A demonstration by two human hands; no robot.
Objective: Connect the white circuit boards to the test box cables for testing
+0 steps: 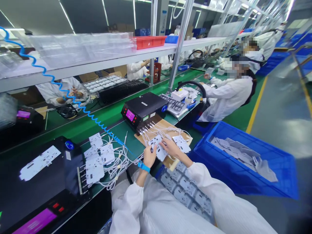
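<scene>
Above the bench edge I hold a white circuit board (159, 150) between both hands. My left hand (149, 156) is closed on its left edge and wears a blue wrist strap (143, 166). My right hand (170, 147) pinches it near the upper right edge, fingertips over its face. Just right of it another white board (181, 144) lies among white cables (168, 129). These cables run from a black tester (143, 109) with a pink screen, over a sheet of brown cardboard (143, 138). Whether a cable is joined to the held board, I cannot tell.
Several cabled boards (95, 169) lie left, beside a second black tester (48, 182) with a loose board on top. A tray of boards (186, 188) sits below my right arm. A blue bin (243, 136) stands right; a blue coiled hose (80, 105) hangs across. Co-workers sit beyond.
</scene>
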